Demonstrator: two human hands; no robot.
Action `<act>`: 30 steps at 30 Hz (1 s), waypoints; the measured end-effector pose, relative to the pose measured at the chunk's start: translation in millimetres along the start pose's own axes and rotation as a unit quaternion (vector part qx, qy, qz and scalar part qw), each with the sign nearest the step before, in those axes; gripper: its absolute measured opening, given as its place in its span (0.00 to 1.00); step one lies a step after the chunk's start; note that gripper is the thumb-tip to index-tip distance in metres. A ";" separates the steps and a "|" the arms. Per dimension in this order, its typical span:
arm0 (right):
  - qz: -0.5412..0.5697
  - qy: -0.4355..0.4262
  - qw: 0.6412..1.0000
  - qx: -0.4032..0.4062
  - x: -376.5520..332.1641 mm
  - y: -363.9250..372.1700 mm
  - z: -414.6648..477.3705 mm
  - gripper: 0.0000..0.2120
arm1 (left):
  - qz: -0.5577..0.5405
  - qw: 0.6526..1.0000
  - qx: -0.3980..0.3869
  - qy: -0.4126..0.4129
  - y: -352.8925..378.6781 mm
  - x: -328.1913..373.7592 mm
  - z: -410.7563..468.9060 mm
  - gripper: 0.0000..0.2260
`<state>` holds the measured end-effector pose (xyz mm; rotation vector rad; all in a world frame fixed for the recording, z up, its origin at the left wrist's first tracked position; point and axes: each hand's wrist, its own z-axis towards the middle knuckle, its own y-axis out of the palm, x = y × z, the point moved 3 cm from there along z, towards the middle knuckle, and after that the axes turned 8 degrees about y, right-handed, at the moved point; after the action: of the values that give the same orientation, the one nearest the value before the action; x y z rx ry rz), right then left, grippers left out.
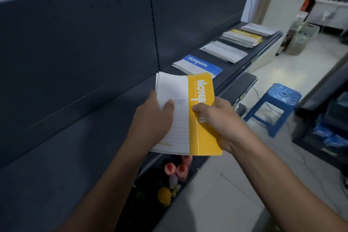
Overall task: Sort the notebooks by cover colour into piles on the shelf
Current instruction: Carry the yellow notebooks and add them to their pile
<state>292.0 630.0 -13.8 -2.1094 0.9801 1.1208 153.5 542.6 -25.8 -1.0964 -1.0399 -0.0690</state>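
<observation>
While gripped over the shelf's (pixel 75 156) front edge, the notebook (pixel 178 103) shows a yellow band with white lettering, readable as "Note", beside a white ruled panel. The left hand (pixel 152 117) clamps the white side, thumb on top; the right hand (pixel 216 117) pinches the band. Farther along the shelf, a flat blue pile (pixel 203 65) reads "Notebook".

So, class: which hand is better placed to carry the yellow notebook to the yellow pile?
Right, probably: the right hand pinches the yellow notebook, and the yellow pile lies along the shelf on that side.
</observation>
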 end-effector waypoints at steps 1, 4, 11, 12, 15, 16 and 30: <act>0.000 0.005 1.000 -0.002 -2.3 -13.0 6.5 0.06 | 0.000 1.000 -0.007 -0.003 11.5 8.3 8.3 0.16; 0.005 0.022 1.000 0.007 -10.6 -49.5 31.6 0.05 | 0.001 1.000 -0.025 -0.002 41.6 32.6 35.0 0.16; 0.039 0.052 0.997 0.051 -32.7 -115.6 101.9 0.10 | -0.009 0.998 -0.064 0.026 103.9 78.7 112.3 0.15; 0.041 0.058 0.996 0.058 -35.7 -123.7 112.5 0.10 | -0.013 0.997 -0.069 0.029 113.1 83.9 125.0 0.15; 0.051 0.066 0.992 0.091 -47.3 -149.3 145.4 0.09 | -0.029 0.995 -0.083 0.044 141.2 100.7 165.3 0.16; 0.057 0.067 0.991 0.102 -51.2 -157.8 156.5 0.08 | -0.032 0.995 -0.087 0.047 150.1 107.0 178.2 0.16; 0.096 0.071 0.985 0.122 -84.4 -285.0 297.8 0.09 | -0.028 0.992 -0.111 0.059 262.5 189.5 306.3 0.18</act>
<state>353.3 1044.4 -53.4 -1.9491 1.3398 0.8939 192.8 985.6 -53.7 -1.2494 -0.9724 -0.2977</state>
